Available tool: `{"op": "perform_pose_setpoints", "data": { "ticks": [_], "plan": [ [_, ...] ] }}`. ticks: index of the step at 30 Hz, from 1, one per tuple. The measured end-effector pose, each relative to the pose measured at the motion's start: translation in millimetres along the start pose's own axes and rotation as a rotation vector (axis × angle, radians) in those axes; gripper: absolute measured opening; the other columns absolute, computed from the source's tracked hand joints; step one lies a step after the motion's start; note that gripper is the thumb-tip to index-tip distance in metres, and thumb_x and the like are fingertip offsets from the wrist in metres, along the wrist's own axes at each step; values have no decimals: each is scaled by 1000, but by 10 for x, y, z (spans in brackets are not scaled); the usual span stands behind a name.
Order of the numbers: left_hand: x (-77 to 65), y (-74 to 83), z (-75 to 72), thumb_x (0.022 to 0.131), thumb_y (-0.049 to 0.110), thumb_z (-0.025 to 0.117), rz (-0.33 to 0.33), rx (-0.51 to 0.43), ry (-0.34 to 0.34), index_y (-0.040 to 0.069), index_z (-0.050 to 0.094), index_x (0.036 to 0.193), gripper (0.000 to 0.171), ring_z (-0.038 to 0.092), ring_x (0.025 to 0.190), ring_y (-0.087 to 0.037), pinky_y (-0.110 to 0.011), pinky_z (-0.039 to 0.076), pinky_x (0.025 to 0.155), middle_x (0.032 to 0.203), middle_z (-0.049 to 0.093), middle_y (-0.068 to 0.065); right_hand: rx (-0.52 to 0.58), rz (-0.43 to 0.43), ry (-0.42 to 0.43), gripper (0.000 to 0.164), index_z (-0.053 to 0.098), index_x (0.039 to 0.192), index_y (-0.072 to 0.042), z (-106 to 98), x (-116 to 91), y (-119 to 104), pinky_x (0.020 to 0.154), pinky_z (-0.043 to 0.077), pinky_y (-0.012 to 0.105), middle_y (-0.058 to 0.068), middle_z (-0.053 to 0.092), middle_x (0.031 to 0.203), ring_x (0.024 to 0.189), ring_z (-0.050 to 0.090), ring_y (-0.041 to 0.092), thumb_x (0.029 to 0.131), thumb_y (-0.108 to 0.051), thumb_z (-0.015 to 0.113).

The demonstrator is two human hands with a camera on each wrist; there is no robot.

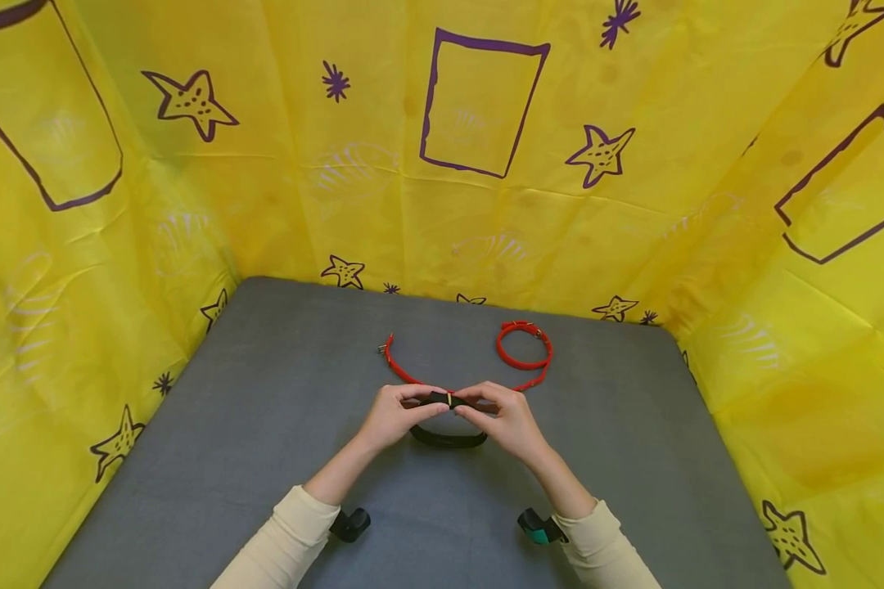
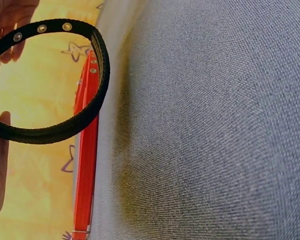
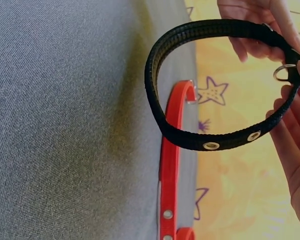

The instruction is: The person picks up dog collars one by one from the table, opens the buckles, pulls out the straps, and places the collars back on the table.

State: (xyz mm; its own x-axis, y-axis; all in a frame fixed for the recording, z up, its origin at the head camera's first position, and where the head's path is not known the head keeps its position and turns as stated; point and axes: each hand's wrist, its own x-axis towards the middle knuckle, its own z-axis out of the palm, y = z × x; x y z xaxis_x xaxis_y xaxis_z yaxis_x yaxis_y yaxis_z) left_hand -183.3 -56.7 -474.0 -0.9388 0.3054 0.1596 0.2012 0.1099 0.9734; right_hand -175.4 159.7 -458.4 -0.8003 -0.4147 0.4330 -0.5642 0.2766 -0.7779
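Note:
Both hands hold a black collar [image 1: 449,440] up off the grey table, its band closed into a ring hanging toward me. Thumb and fingers of my left hand [image 1: 400,415] pinch its left upper part. Opposite, my right hand [image 1: 506,419] pinches the band close to a small gold-coloured piece. In the left wrist view the black collar [image 2: 102,75] shows a row of metal eyelets along one side. A metal D-ring [image 3: 284,73] sits between the hands in the right wrist view. The fastening itself is partly hidden by fingers.
Behind the hands, a red strap [image 1: 401,372] with a buckle at its left end and metal eyelets lies on the grey table [image 1: 280,425]. Its right end curls into a loop. Yellow cloth walls [image 1: 383,204] with purple drawings stand around the table's back and sides.

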Motion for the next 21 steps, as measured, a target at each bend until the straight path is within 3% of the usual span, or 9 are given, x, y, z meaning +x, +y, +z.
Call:
{"op": "perform_pose_setpoints", "data": {
  "ticks": [9,13,21],
  "plan": [
    [-19,7,-38,83,10,78,-41,-12,63,0,75,104,24,68,82,-21,-25,52,69,96,74,-10,-2,65,40,17,72,101,3,-53,-54,45,74,58,36,13,70,92,84,68,25,84,3,74],
    [-16,-18,-50,82,8,78,-49,-25,91,-2,74,104,24,68,80,-17,-24,50,69,95,74,-12,2,121,62,17,72,102,3,-70,-78,74,74,58,35,13,70,94,86,67,23,85,1,73],
    [49,-412,-83,84,6,77,-133,-206,191,-5,72,108,27,69,81,-10,-24,55,75,94,74,-2,-17,290,169,17,73,103,-3,-136,-134,139,71,57,27,8,72,94,87,66,17,87,-7,73]
  ]
}}
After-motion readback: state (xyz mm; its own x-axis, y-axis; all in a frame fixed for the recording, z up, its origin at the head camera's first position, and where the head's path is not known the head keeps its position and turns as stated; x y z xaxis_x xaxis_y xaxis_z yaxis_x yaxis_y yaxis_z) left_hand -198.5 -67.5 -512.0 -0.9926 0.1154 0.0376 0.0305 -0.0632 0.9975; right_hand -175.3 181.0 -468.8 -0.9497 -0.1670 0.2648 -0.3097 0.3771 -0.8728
